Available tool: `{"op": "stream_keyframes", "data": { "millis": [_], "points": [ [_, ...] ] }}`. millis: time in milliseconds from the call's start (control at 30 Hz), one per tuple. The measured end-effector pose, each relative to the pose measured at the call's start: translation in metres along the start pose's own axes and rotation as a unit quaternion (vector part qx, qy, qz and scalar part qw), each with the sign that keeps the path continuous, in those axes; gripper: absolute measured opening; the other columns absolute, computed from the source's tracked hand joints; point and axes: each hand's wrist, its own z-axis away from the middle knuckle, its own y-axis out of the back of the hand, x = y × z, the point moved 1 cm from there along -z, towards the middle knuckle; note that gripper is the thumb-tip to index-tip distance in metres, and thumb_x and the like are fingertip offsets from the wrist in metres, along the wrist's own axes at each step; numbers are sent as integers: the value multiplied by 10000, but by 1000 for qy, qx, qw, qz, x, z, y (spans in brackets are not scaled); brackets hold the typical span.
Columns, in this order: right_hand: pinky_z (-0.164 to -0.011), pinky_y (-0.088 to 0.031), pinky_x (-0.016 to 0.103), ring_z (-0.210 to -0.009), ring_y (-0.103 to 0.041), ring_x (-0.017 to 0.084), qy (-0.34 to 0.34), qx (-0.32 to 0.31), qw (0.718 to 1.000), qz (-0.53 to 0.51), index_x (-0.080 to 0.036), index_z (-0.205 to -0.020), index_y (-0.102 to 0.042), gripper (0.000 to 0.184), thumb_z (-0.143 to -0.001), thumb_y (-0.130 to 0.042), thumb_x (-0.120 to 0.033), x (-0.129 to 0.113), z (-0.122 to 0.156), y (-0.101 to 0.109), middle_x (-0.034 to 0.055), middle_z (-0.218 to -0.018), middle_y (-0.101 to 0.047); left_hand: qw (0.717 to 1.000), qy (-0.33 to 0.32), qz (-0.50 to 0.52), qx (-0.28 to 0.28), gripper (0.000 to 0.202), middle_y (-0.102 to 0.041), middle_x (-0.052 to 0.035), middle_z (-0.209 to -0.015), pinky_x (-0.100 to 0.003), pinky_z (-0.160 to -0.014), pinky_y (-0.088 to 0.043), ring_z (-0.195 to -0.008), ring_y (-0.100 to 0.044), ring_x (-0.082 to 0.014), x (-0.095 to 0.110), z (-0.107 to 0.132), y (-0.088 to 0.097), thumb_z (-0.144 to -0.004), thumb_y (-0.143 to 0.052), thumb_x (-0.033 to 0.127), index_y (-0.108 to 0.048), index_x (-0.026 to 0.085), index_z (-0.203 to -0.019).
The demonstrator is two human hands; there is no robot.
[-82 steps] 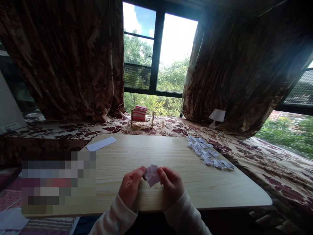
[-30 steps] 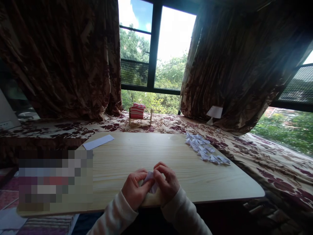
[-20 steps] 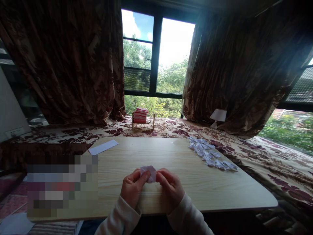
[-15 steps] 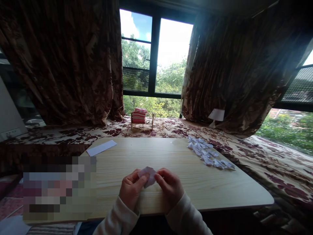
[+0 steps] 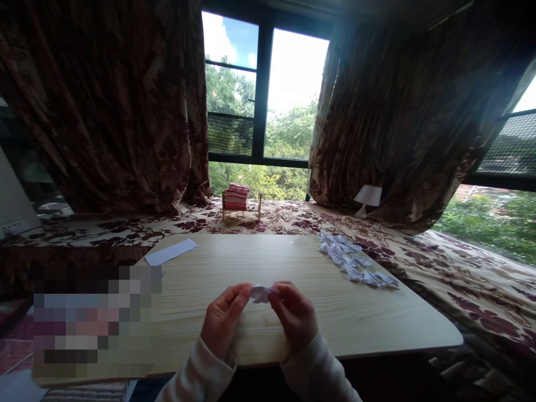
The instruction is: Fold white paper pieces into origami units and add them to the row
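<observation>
Both the left hand [image 5: 221, 318] and right hand [image 5: 296, 315] pinch a folded paper [image 5: 261, 293] at opposite sides, fingertips closed, over the near middle of the table [image 5: 247, 254]; it should be light, easily creased, best held by edges.

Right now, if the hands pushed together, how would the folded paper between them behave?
The folded paper would probably buckle, since it looks thin and is pinched between the left hand and right hand. Being small, it is likely very light. Its visible folds may stiffen it slightly.
</observation>
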Motion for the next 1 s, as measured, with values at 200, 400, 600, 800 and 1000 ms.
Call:
{"op": "stream_keyframes", "data": {
  "millis": [200,400,600,800,1000],
  "points": [
    [-625,-499,273,-804,-562,174,61,16,998,-15,-199,-783,-614,54,-785,-570,-168,-8,2,2,55,-867,-552,1000,0,-4,7,364,-606,-32,-682,-273,-775,-411,-731,-534,-167,-7,-1,3,-803,-500,450,-688,138,-782],
    [-707,-504,331,-880,-568,208,76,-4,997,-18,-204,-800,-617,96,-790,-549,-137,-7,3,3,82,-951,-553,998,-13,-27,-49,327,-587,-12,-650,-254,-702,-398,-686,-528,-158,8,4,-5,-817,-479,426,-650,153,-764],
    [-730,-495,334,-933,-561,219,69,-11,997,-23,-209,-835,-632,117,-783,-546,-148,-5,2,2,87,-1005,-563,996,8,-50,-68,261,-519,28,-512,-214,-563,-347,-552,-449,-112,14,7,-8,-699,-638,342,-577,157,-526],
    [-577,-496,277,-630,-582,144,-76,-13,996,-42,-175,-973,-586,241,-828,-523,-357,-2,0,5,56,-831,-636,998,14,-48,-29,281,-540,39,-505,-210,-579,-349,-560,-472,-110,10,5,-5,-695,-648,339,-549,167,-495],
    [-525,-460,254,-591,-558,141,-73,0,996,-52,-173,-867,-605,230,-770,-595,-381,-1,2,1,20,-675,-613,999,19,-27,-27,213,-587,23,-530,-215,-618,-401,-591,-527,-126,9,5,-7,-656,-690,310,-605,157,-536]
  ]
}}
